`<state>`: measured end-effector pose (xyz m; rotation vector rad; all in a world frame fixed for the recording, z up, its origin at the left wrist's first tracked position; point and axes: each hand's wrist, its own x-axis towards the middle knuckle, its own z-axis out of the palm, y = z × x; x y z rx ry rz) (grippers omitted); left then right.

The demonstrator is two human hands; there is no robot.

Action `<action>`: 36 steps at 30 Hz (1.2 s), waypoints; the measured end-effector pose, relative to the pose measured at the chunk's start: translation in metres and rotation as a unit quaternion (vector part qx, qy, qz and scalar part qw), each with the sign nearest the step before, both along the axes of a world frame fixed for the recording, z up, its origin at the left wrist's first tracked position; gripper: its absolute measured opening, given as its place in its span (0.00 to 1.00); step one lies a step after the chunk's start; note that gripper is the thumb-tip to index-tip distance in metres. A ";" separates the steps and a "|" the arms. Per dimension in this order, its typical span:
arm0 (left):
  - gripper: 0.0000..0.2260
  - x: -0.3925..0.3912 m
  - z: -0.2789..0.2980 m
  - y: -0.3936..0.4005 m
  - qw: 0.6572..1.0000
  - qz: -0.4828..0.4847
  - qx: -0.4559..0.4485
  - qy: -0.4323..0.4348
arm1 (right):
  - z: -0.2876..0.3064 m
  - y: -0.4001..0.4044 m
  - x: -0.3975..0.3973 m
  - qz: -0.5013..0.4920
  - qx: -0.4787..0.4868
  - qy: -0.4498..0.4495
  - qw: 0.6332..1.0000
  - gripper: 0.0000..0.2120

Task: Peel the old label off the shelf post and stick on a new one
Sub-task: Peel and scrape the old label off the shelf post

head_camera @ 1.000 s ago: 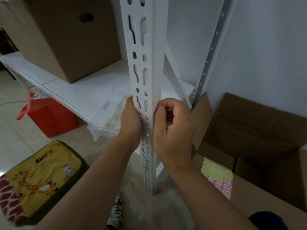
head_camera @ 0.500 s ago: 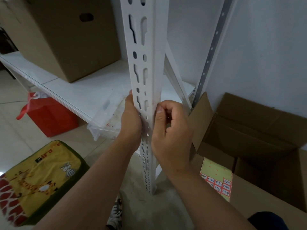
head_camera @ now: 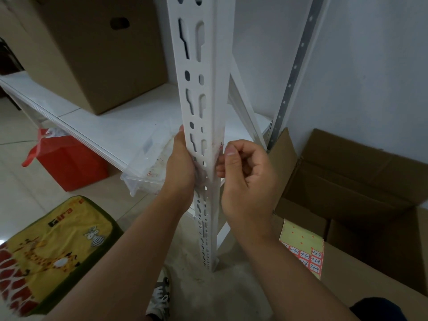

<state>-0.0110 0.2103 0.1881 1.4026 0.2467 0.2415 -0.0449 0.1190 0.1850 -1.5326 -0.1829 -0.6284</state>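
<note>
A white slotted shelf post stands upright in the middle of the view. My left hand holds the post from its left side at shelf height, fingers wrapped behind it. My right hand is at the post's right face, fingers curled, thumb and fingertips pinching at a thin, reddish-smudged label remnant on the post's edge. A yellow sheet of red-bordered numbered labels lies on a cardboard box at the lower right.
A big cardboard box sits on the white shelf, with a clear plastic tray at the shelf's edge. An open cardboard box stands right, a red bag and a giraffe-print cushion left on the floor.
My right hand has slid slightly to the right off the post's face, its fingers now pinching at the post's right edge. My left hand has stayed on the post.
</note>
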 end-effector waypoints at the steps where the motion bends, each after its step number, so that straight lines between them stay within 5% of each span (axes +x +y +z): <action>1: 0.24 0.000 0.000 0.000 1.000 0.002 0.000 0.002 | 0.001 0.000 0.001 -0.004 -0.008 -0.004 1.000 0.03; 11: 0.26 0.000 0.001 -0.002 1.000 0.002 -0.008 0.010 | -0.001 0.002 0.001 -0.035 -0.096 -0.059 0.993 0.05; 36: 0.25 -0.001 0.002 -0.002 1.000 -0.003 -0.010 0.016 | 0.006 0.003 -0.003 0.095 0.058 0.077 0.991 0.03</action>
